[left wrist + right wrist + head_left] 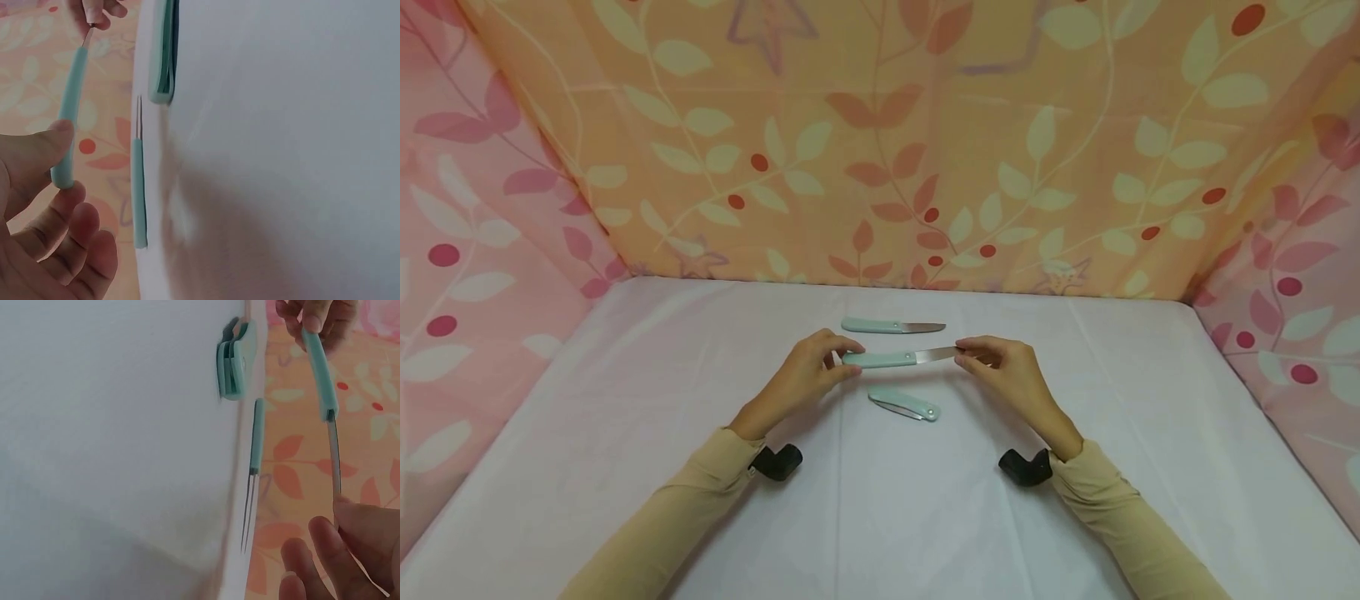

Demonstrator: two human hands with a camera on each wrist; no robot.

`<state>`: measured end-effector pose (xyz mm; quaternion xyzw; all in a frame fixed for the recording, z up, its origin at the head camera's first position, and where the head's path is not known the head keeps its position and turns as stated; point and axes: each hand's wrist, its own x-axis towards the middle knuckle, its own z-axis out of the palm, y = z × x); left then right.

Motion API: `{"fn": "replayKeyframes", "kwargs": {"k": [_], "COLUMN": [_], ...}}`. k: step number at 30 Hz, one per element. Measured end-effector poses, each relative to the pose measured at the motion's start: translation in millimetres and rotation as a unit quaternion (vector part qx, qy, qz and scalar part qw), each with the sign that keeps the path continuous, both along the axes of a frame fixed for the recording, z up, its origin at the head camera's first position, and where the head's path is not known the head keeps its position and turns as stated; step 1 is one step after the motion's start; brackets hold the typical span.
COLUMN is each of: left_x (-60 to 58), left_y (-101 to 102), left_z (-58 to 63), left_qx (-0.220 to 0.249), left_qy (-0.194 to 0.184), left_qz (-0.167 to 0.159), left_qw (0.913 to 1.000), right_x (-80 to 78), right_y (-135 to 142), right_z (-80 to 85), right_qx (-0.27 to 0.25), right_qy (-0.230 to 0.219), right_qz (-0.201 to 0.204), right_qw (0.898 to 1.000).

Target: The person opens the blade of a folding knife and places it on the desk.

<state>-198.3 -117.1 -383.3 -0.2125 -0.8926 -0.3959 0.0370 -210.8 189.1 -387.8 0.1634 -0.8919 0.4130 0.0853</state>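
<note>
An orange leaf-patterned fabric panel (pixel 865 142) stands behind the far edge of the white-covered tabletop (pixel 625 400); pink panels (pixel 467 283) of similar print flank its left and right edges. The held knife (pixel 880 360), unfolded, is raised above the tabletop, roughly midway between the left and right edges, with its mint-green handle toward the left edge and its blade toward the right. The left hand (pixel 811 364) pinches the handle end between thumb and fingers. The right hand (pixel 1011 364) pinches the blade at its tip. A second open knife (pixel 893 325) lies nearest the far edge, oriented the same way. A folded knife (pixel 904 404) lies farther from that edge, its blade lodged against the handle. Beige sleeves (pixel 662 508) cover both forearms; a black device (pixel 777 462) sits at each wrist.
</note>
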Motion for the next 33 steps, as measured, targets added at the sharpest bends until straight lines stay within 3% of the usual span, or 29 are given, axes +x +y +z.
{"fn": "replayKeyframes", "kwargs": {"k": [9, 14, 20, 33], "left_x": [-19.8, -28.8, -36.0, -42.8], "left_y": [-1.5, -3.2, -4.6, -4.4], "left_z": [-4.1, -12.4, -19.3, -19.6], "left_qx": [-0.024, -0.025, -0.028, -0.061], "left_qy": [-0.022, -0.037, -0.06, -0.084], "left_qz": [0.021, 0.032, 0.039, 0.042], "left_qw": [0.9992, 0.9985, 0.9971, 0.9937], "right_x": [-13.2, -19.1, -24.0, -30.3], "right_y": [-4.9, -5.4, -5.6, -7.4], "right_z": [-7.1, -9.3, -10.5, -13.1], "right_qx": [0.021, 0.031, 0.058, 0.098], "right_qy": [-0.025, -0.077, -0.126, -0.145], "right_qz": [0.014, 0.023, 0.039, 0.059], "right_qw": [0.999, 0.996, 0.99, 0.983]}}
